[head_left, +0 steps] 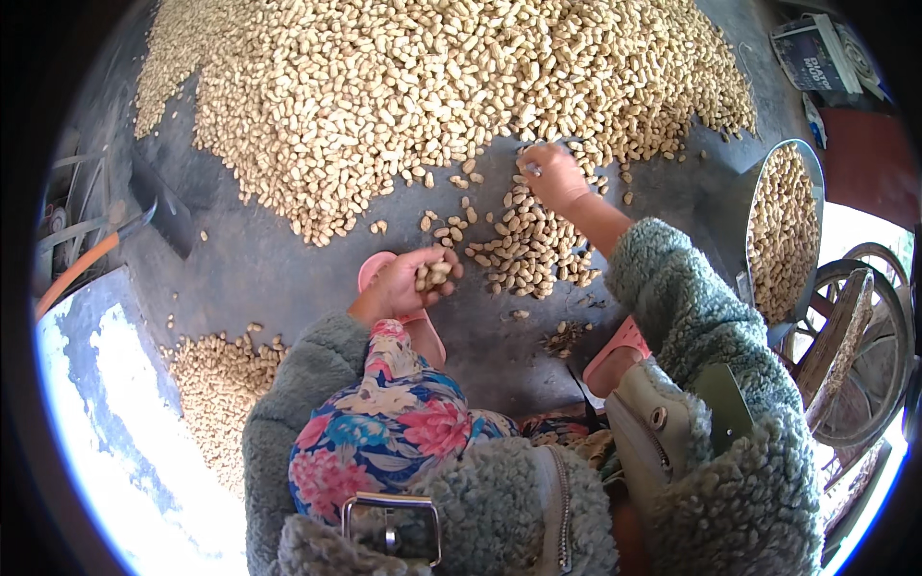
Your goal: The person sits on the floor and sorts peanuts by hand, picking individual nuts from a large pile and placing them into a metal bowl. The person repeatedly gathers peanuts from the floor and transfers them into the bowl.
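Several unshelled peanuts (435, 276) rest in my left hand (396, 283), whose fingers curl around them above my pink sandal. Further forward and to the right, my right hand (557, 178) is closed, knuckles up, with a ring on one finger. It is at the edge of the large peanut pile (423, 96), where a smaller heap of peanuts (538, 245) trails toward me. Whatever its fingertips hold is hidden beneath the hand. A few loose peanuts (449, 230) lie on the dark floor between my hands.
On the right stands a metal container full of peanuts (786, 230), near a spoked wheel (860, 355) and a wooden beam (837, 350). A dark-bladed shovel (158, 204) with an orange handle lies left. Another peanut heap (219, 384) is lower left. Small debris (565, 338) lies between my feet.
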### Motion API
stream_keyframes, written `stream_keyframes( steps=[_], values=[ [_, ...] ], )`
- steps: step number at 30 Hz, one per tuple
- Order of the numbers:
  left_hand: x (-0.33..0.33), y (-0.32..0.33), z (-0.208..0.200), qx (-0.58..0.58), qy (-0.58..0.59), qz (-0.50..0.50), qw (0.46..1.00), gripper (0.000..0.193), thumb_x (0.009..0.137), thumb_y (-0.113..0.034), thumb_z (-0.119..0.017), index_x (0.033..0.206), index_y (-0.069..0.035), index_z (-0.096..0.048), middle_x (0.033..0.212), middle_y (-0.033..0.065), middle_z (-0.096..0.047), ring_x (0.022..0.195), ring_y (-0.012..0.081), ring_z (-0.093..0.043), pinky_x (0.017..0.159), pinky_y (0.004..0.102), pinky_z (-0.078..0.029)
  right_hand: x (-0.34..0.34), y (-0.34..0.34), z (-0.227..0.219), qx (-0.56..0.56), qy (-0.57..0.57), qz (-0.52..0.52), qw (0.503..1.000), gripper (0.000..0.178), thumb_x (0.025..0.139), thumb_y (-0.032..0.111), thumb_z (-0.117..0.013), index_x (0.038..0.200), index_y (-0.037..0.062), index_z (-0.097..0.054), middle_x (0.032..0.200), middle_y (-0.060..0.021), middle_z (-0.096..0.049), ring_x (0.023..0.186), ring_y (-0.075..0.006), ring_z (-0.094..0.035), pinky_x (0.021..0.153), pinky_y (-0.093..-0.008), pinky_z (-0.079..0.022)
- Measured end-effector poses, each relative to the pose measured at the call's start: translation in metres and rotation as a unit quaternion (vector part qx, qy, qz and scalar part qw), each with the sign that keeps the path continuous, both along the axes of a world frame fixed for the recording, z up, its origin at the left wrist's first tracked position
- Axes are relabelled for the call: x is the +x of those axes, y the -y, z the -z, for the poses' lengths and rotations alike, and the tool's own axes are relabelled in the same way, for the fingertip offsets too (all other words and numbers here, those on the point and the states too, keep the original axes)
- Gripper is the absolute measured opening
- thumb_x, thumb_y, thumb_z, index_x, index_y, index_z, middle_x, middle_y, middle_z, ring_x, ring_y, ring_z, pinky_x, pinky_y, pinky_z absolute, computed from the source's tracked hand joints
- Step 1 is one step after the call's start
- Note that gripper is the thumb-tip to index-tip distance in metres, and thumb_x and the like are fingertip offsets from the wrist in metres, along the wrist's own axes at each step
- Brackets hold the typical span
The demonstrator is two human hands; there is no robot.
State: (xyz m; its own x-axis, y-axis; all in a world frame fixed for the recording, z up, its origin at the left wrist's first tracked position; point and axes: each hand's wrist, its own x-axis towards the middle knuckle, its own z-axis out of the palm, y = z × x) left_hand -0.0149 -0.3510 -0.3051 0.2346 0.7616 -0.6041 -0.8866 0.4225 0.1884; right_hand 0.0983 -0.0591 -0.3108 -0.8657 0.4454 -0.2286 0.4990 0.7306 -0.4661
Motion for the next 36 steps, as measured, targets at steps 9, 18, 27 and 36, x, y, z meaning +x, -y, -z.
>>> stream_keyframes(
  steps=[9,18,27,36],
  values=[
    [-0.070,0.208,-0.052,-0.152,-0.136,0.585,0.785,0.023,0.084,-0.023,-0.059,0.097,-0.006,-0.066,0.084,0.0029,-0.063,0.071,0.0140,-0.058,0.061,0.0302,-0.048,0.012,-0.033,0.012,-0.022,0.041,0.100,0.994,0.024,0.080,0.018,-0.067,0.100,0.0080,-0.057,0.095,-0.0142,-0.061,0.088,-0.0323,-0.062,0.078,-0.0407,-0.050],
    [-0.073,0.250,-0.056,-0.090,-0.374,0.787,0.482,0.031,0.088,-0.026,-0.055,0.090,0.001,-0.070,0.088,0.0136,-0.071,0.078,0.0225,-0.068,0.065,0.0404,-0.053,0.004,-0.041,-0.008,-0.532,-0.109,0.362,0.758,0.009,0.089,0.015,-0.053,0.092,0.0075,-0.050,0.071,-0.0028,-0.051,0.056,-0.0127,-0.054,0.048,-0.0281,-0.048],
    [-0.011,0.017,-0.012,0.025,-0.644,0.209,0.736,0.014,0.083,-0.015,-0.061,0.091,-0.003,-0.064,0.074,0.0117,-0.063,0.065,0.0251,-0.062,0.061,0.0349,-0.050,0.040,-0.010,-0.002,-0.013,0.096,0.001,0.995,0.016,0.089,0.023,-0.058,0.098,0.0107,-0.062,0.098,-0.0117,-0.065,0.085,-0.0299,-0.065,0.076,-0.0405,-0.052],
    [0.011,-0.020,0.018,0.130,-0.728,0.166,0.653,0.044,0.081,-0.011,-0.062,0.124,-0.006,-0.053,0.129,0.0157,-0.049,0.109,0.0323,-0.057,0.091,0.0370,-0.048,0.023,0.011,0.000,0.055,0.113,-0.081,0.989,0.019,0.086,0.023,-0.058,0.097,0.0062,-0.060,0.099,-0.0176,-0.063,0.088,-0.0350,-0.064,0.075,-0.0428,-0.052]
  ],
)
